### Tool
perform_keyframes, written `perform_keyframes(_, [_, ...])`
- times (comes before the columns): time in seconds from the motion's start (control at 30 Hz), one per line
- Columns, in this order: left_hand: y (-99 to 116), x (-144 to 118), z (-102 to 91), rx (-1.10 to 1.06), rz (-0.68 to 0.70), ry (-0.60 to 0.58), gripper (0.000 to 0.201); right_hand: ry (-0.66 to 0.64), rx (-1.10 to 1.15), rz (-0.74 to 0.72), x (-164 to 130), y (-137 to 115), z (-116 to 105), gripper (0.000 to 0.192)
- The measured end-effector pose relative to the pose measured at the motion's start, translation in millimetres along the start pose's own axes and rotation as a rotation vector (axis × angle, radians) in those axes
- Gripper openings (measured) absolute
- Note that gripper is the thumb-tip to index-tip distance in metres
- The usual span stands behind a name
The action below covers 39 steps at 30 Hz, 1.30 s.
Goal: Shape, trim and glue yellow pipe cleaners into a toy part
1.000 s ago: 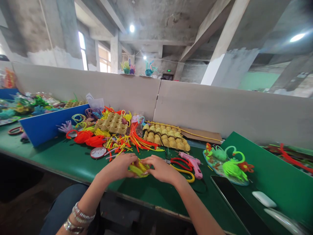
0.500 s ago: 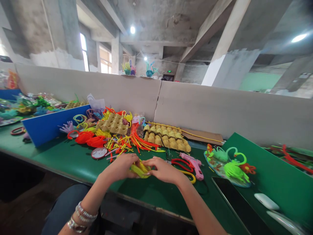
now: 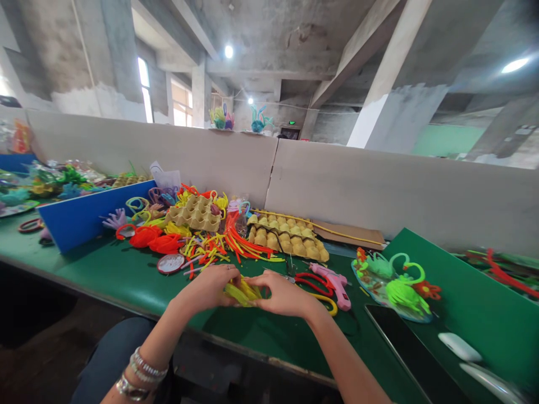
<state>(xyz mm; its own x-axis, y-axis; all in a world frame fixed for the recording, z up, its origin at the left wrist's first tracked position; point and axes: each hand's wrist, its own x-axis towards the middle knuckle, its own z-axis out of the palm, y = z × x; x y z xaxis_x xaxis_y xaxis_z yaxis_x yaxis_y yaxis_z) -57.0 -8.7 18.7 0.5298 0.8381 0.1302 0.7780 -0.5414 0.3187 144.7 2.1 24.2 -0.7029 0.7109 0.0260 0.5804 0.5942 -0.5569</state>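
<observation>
We have a small bundle of yellow pipe cleaners [image 3: 243, 293] pinched between both hands, low over the near part of the green surface [image 3: 126, 275]. Our left hand [image 3: 209, 289] is curled closed around the bundle's left end, and our right hand [image 3: 281, 293] closes thumb and fingertips on its right end.

We judge the bundle very light, soft and fuzzy on the outside with a wire core, so it should bend easily and keep whatever bend it gets. It is not slippery and not fragile, though a sharp fold would likely stay. Holding it near the ends, as we do now, leaves the middle free to shape.

Beyond the hands, an egg tray [image 3: 288, 238] lies flat with pale yellow balls sitting in its cups. A second egg tray [image 3: 193, 212] rests tilted on a heap of red and yellow pipe cleaners [image 3: 219, 242]; we cannot tell whether anything is in its cups. To the right, a round plate [image 3: 365, 277] carries finished green fuzzy figures [image 3: 400, 289]. A pink glue gun [image 3: 333, 279] lies just right of our right hand.
</observation>
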Motion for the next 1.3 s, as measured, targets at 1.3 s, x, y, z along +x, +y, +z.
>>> perform_keyframes(1.3, [-13.7,11.9,68.4,-0.054,-0.142,0.623,0.067,0.104,-0.007,-0.035,1.4,8.6,13.2,0.026])
